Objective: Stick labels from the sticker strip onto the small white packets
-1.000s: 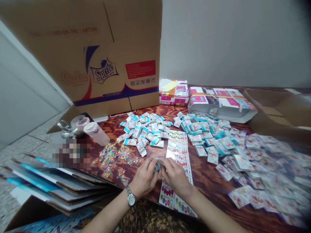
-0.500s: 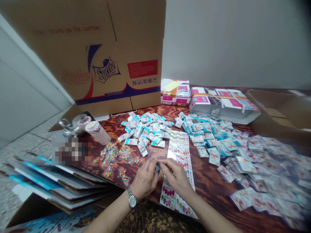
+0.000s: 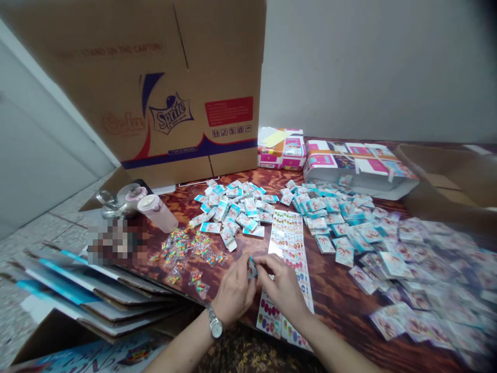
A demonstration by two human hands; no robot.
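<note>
A small blue-and-white cardboard box (image 3: 252, 269) is held upright in my left hand (image 3: 234, 291), which wears a wristwatch. My right hand (image 3: 280, 282) pinches at the top edge of this box, its fingers closed and partly hiding it. Under my right forearm lies a long sticker sheet (image 3: 289, 243) printed with rows of coloured ovals. Small clear bags of colourful candies (image 3: 180, 248) are scattered left of my hands. Beyond them is a pile of similar small boxes (image 3: 233, 207), one with its end flap showing.
More small boxes (image 3: 341, 217) spread across the right of the wooden table (image 3: 330, 290). Behind stand a large brown carton (image 3: 186, 77), two pink-and-white packages (image 3: 281, 150) and an open carton (image 3: 446, 171). A pink-lidded bottle (image 3: 157, 212) and flattened cardboard (image 3: 89, 295) are at left.
Both hands stay together in nearly the same place. The small box now shows more above my left fingers, and my right fingers have shifted at its top.
</note>
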